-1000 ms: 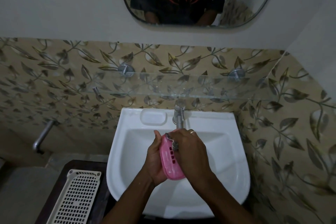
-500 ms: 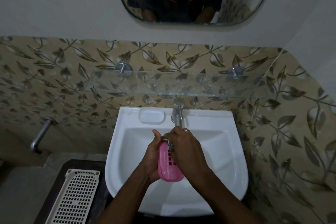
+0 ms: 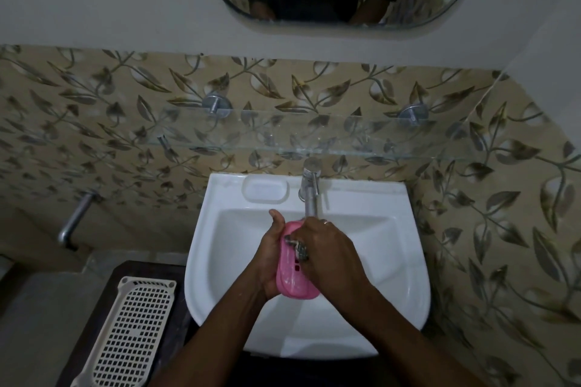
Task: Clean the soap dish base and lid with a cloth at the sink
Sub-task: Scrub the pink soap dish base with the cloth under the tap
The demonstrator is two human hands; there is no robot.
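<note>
Soap dish (image 3: 294,284): pink plastic with slots, so I judge it the base. It sits over the sink (image 3: 393,261) basin, just below the tap (image 3: 310,195). I see the left hand (image 3: 267,256) cupping its left side, thumb up. The right hand (image 3: 330,254) grips a small grey cloth (image 3: 298,247) and presses it on the dish face. Hands are together. Likely light, stiff and slick when wet, so hold it by the long rims. Count: one pink piece, one cloth, one tap, one perforated tray (image 3: 132,333). No second dish piece in view.
</note>
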